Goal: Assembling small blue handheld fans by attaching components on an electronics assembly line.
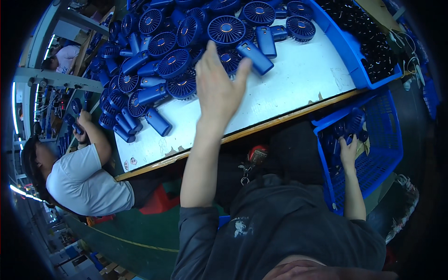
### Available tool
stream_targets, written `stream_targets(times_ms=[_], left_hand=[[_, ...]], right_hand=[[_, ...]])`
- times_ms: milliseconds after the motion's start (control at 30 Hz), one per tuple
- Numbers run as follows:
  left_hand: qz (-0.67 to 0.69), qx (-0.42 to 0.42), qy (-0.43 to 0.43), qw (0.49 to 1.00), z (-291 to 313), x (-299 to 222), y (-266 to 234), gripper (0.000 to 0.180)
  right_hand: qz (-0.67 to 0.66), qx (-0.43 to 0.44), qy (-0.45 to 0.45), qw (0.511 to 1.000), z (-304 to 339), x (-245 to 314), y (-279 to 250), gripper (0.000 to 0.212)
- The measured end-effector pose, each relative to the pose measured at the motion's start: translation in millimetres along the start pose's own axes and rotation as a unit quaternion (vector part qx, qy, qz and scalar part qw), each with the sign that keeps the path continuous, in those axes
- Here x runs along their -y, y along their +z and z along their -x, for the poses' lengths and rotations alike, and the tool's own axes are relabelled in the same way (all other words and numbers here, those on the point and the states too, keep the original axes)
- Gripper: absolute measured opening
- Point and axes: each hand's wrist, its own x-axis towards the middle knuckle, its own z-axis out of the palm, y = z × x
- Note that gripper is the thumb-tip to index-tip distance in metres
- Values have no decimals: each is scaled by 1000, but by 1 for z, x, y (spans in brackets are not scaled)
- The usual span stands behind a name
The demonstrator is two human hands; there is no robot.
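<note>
Handheld fans with round grilles, all dark blue, lie heaped on the white tabletop (298, 79). My left hand (218, 91) is over the front of the heap, fingers stretched up and thumb spread, holding nothing. Just beyond its thumb lies a fan with a rectangular handle (255, 57). Down at the right, my right hand (348, 151) is inside a blue plastic basket (380, 163), its fingers closed round a dark blue handheld fan (356, 120). More fans lie under it in the basket, partly hidden by the hand.
A blue tray (343, 39) full of small black parts stands on the table's right side. Left of the table sits another person (88, 182) in a light shirt, handling a fan. A red stool (160, 199) is beside that person. White cables (408, 51) hang at the far right.
</note>
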Motion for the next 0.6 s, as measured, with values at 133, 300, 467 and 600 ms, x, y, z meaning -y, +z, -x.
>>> stream_targets(times_ms=[133, 300, 467, 600], left_hand=[[-32, 42, -116, 992, -42, 3, 9, 85], [-25, 66, -181, 981, -67, 3, 18, 84], [105, -36, -171, 979, -70, 10, 38, 83], [467, 9, -136, 874, -43, -15, 16, 68]], right_hand=[[219, 42, 47, 974, 1, -92, -33, 48], [183, 119, 22, 976, -8, -31, -12, 38], [-143, 205, -84, 965, -10, 145, 42, 35], [-158, 141, -250, 945, -23, 228, 67, 54]])
